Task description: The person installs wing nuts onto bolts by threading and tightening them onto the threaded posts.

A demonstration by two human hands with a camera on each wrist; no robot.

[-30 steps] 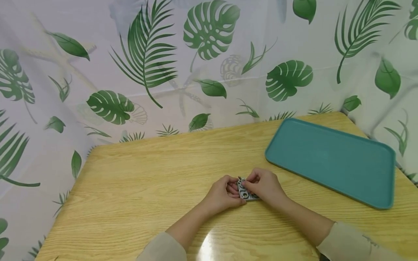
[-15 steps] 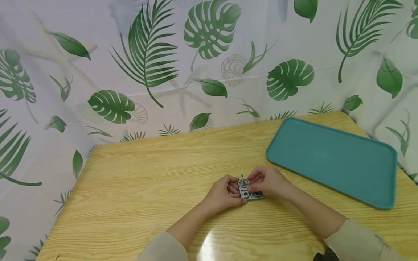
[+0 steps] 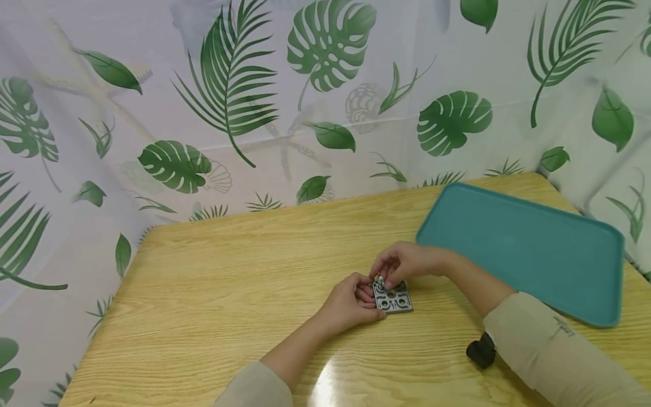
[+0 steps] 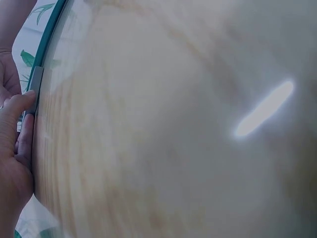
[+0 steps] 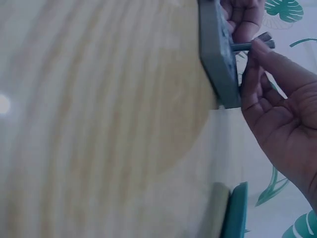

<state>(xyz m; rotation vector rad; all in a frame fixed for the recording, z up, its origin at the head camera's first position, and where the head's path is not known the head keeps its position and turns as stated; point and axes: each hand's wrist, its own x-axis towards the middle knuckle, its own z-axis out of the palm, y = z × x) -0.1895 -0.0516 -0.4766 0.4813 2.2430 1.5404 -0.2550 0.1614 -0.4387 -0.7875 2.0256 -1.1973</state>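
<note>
Now, the fingers of our right hand were closed on a small metal pin. The pin stood up, its long way pointing out from the top of a square metal plate, close to the plate's far left corner. Our right fingers were the nearest to it, touching it from the right, and our left hand was just to its left. Our left fingers and thumb gripped the plate by its left side, with the thumb at the near corner. The plate was on the worktop or just above it; we couldn't tell which. Farther off to the right, we had a blue-green tray. Behind it all was a leafy cloth.
</note>
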